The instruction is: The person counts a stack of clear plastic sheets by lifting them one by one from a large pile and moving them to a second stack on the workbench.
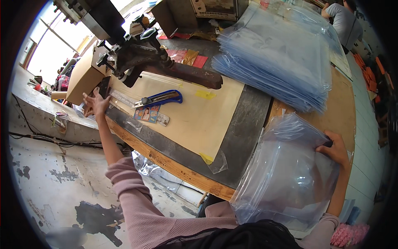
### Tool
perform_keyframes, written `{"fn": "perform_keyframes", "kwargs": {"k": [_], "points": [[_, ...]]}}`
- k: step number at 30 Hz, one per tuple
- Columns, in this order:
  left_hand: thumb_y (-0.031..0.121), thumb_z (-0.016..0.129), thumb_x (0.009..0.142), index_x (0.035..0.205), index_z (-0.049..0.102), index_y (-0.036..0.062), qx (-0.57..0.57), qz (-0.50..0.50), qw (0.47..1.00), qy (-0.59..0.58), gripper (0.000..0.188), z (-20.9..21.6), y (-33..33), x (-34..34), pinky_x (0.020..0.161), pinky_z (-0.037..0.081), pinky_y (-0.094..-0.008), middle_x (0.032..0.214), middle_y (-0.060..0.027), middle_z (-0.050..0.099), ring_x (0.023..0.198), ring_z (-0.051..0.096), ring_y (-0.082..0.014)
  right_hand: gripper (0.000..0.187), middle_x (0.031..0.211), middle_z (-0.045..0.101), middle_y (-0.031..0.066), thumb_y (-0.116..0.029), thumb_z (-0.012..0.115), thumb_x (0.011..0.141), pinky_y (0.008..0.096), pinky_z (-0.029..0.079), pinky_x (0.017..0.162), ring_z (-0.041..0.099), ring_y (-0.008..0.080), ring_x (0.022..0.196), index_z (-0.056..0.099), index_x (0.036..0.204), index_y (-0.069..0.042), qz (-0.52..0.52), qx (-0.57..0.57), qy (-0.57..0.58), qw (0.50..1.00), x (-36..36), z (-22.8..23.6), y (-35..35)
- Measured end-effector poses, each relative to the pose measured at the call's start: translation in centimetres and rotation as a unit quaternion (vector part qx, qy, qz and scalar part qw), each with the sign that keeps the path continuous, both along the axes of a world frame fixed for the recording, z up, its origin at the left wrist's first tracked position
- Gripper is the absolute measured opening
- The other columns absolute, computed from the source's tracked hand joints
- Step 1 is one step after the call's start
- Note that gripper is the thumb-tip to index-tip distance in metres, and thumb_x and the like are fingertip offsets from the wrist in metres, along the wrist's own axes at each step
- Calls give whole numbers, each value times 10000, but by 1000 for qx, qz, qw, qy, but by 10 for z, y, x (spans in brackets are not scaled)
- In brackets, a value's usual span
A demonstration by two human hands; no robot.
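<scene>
At the far left of the worktable, my left hand (98, 103) reaches out with fingers spread. Its fingertips are at the lower end of a dark, flat, phone-like object (105, 86) that leans by a cardboard box (85, 74). On the right, the fingers of my right hand (335, 149) are closed on the edge of a stack of clear plastic bags (286, 166), which hangs over the table's near edge toward my lap. Part of that grip is hidden behind the film. A blue utility knife (161, 98) and a clear ruler (122, 98) lie between my hands.
A heavy machine arm (195, 74) juts over the tan sheet (199, 124) taped on the dark tabletop. A large pile of clear bluish plastic sheets (277, 58) fills the back right. Another person (345, 23) sits at the far right. Small cards (147, 114) lie beside the knife.
</scene>
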State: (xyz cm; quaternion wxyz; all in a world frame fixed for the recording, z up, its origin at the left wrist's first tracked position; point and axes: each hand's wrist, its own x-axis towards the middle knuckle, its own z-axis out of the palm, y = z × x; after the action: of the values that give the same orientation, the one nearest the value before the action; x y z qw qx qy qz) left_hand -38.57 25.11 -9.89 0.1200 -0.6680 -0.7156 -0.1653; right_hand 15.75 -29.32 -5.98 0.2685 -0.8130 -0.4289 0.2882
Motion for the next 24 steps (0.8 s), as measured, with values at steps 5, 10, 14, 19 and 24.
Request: {"fn": "perform_keyframes", "kwargs": {"k": [5, 10, 14, 19, 24], "points": [[397, 690, 734, 1342, 293, 273, 32, 36, 999, 5, 737, -13, -43, 18, 856, 119, -790, 1434, -194, -67, 1341, -27, -396, 312, 694, 636, 53, -126, 772, 586, 260, 443, 632, 587, 113, 658, 618, 824, 5, 4, -5, -26, 1000, 0, 3, -1], [407, 654, 764, 1322, 321, 340, 23, 52, 998, 8, 653, 3, -26, 4, 863, 104, -790, 1442, -174, -57, 1344, -16, -387, 329, 596, 507, -5, -219, 760, 567, 249, 363, 534, 455, 77, 583, 566, 724, -5, 12, 24, -36, 999, 1, 0, -2], [370, 664, 768, 1321, 330, 331, 13, 42, 999, -8, 648, 15, -24, 10, 861, 114, -789, 1443, -189, -51, 1346, -14, -393, 352, 593, 505, -7, -251, 771, 571, 248, 356, 529, 449, 72, 579, 570, 726, -7, 5, 27, -20, 999, 1, -3, -3], [331, 651, 783, 1296, 368, 254, 66, 22, 998, -7, 591, 15, -46, 25, 857, 116, -790, 1430, -209, 2, 1335, 19, -413, 336, 704, 630, 69, -164, 780, 584, 263, 434, 629, 567, 121, 655, 617, 820, 12, 12, 15, -40, 999, -3, 4, -1], [239, 628, 782, 1194, 445, 174, 253, -79, 961, -77, 455, 9, -111, 65, 916, 112, -748, 1401, -195, 148, 1320, 125, -407, 346, 691, 594, 88, -193, 790, 580, 299, 421, 622, 547, 173, 648, 611, 802, 3, 20, 26, -87, 996, 0, 8, -16]]}}
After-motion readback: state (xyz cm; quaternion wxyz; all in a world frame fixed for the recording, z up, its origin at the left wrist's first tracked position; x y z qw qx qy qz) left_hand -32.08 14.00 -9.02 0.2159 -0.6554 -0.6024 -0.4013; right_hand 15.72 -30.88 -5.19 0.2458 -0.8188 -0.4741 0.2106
